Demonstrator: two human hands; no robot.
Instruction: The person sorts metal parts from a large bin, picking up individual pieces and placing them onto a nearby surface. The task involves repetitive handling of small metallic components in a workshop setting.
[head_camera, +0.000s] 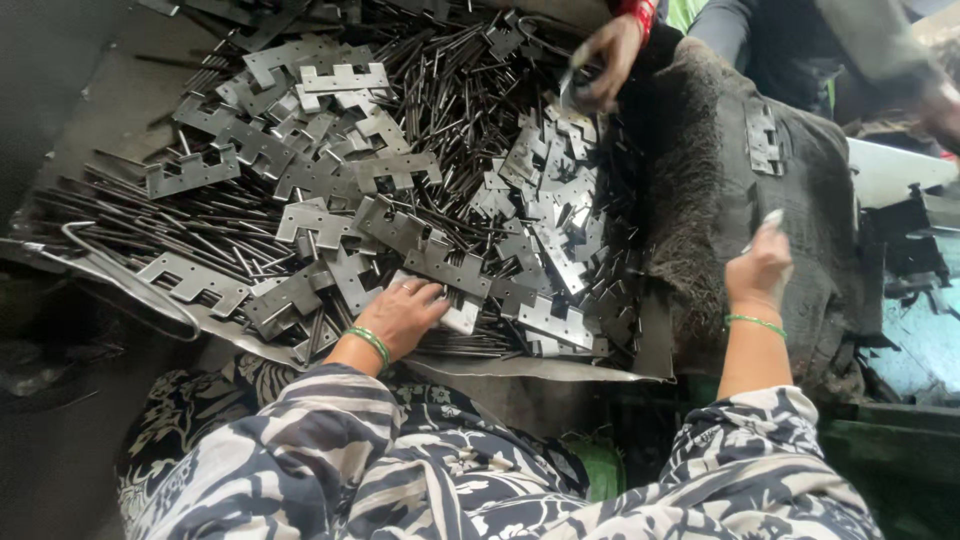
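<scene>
A broad heap of flat stamped metal plates (390, 220) and thin dark metal pins (450, 100) covers a worn metal tray (560, 368), seen from above by the person working at its near edge. The plates are notched, comb-edged pieces of grey sheet steel, and they look stiff, light singly, and sharp along their cut edges and teeth; the pins are slim, loose, and likely to roll or slide underfoot of the fingers. To the right of the heap lies a thick, dark, matted cloth pad (760, 200), soft and rough, with one plate (763, 138) resting on its far part. The person's left hand (405, 318) lies on the heap near the tray's near edge, fingers spread partly open and pressed flat over a pale plate (462, 318), touching it rather than clearly gripping it. A sound hold would be on a plate's flat faces or smooth long side, away from the teeth. The right hand (758, 268) is raised over the pad, fingers pinched closed on a small pale piece (772, 218) whose kind cannot be told. At the far edge of the heap a co-worker's hand (605, 62) holds a small metal part. Open room is scarce: the heap fills the tray, a bent wire loop (130, 285) hangs at its left edge, and the pad offers the only free surface.
</scene>
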